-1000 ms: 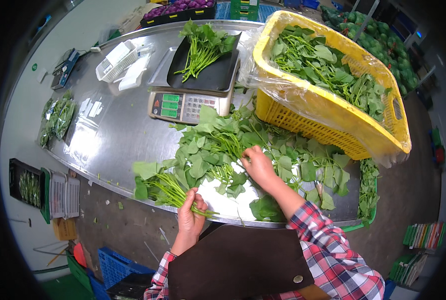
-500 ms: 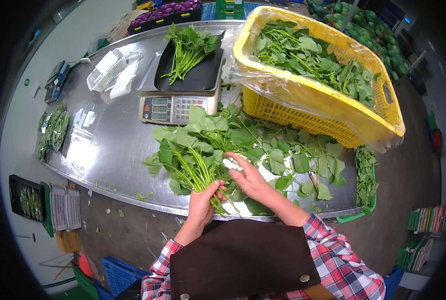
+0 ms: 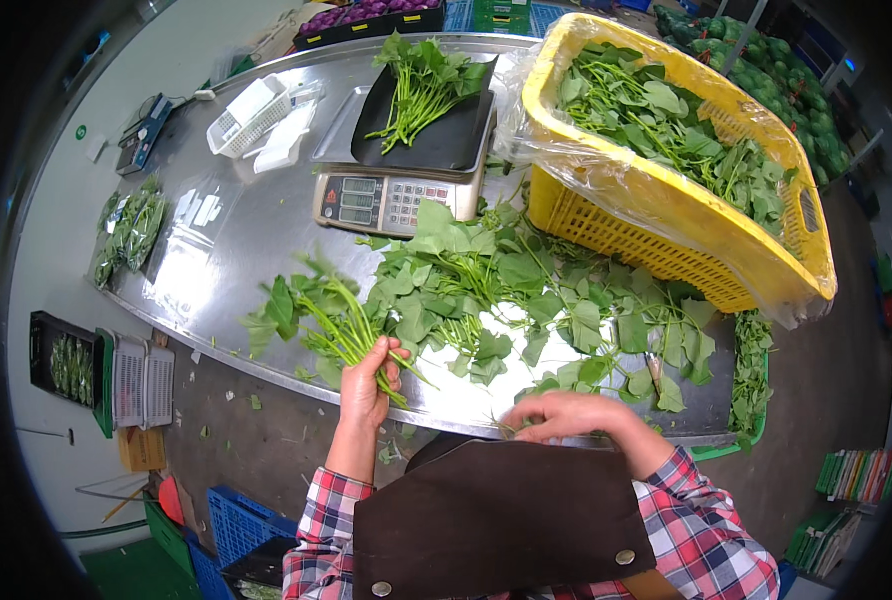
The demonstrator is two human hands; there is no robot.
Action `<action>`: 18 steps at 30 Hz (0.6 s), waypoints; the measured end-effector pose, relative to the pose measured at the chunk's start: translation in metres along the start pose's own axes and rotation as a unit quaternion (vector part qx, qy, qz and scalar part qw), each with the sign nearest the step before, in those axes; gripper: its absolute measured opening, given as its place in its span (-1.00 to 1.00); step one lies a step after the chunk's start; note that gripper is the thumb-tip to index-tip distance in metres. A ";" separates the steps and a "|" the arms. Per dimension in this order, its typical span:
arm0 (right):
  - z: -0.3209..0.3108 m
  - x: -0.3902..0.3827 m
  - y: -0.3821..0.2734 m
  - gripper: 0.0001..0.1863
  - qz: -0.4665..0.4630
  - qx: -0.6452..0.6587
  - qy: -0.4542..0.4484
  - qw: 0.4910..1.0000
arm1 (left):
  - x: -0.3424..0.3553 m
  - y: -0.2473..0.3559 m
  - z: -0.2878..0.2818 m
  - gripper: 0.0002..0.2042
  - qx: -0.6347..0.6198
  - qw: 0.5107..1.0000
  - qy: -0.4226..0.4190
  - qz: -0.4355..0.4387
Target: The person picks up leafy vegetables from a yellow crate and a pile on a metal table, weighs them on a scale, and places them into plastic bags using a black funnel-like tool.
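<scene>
My left hand (image 3: 368, 385) is closed round the stems of a bunch of leafy greens (image 3: 338, 312), whose leaves point away to the upper left above the metal table. My right hand (image 3: 566, 414) is low over the table's front edge, close to my apron; its fingers are smeared by motion, so I cannot tell whether anything is in them. Beyond both hands lies a loose pile of the same greens (image 3: 446, 270), spreading right across the table. Another bunch (image 3: 418, 95) rests on the black tray (image 3: 456, 135) of a digital scale (image 3: 398, 203).
A yellow crate (image 3: 646, 210) lined with clear plastic and full of greens stands at the back right. White baskets (image 3: 256, 115) are at the back left, bagged greens (image 3: 133, 230) at the left edge. A green-rimmed crate (image 3: 751, 400) of greens is beside the table's right end.
My left hand has carried the bunch left, away from the pile. My right hand has drawn back from beside the bunch to the table's front edge. The whole view has shifted slightly.
</scene>
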State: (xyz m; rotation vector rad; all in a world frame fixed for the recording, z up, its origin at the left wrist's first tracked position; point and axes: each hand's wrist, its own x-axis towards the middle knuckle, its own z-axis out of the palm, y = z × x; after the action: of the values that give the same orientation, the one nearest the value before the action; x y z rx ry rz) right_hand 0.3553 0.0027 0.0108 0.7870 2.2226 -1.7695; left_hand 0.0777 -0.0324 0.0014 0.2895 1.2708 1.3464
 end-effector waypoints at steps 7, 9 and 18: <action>0.007 0.065 -0.032 -0.56 -0.151 0.168 0.167 0.960 | -0.020 -0.010 0.030 -0.79 0.096 0.994 -0.017 0.042; 0.009 0.072 -0.027 -0.69 -0.107 0.120 0.073 0.984 | -0.018 -0.013 0.029 -0.78 0.095 0.992 0.010 0.076; -0.020 0.061 0.000 -0.74 0.051 0.083 0.255 0.962 | -0.025 -0.027 -0.018 -0.80 -0.028 0.997 -0.009 0.069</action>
State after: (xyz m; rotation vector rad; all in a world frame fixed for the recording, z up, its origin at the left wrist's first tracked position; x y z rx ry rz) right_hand 0.3070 0.0385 -0.0119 1.5149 2.2803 -1.8831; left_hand 0.0852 -0.0697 -0.0132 0.3556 1.2135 1.4907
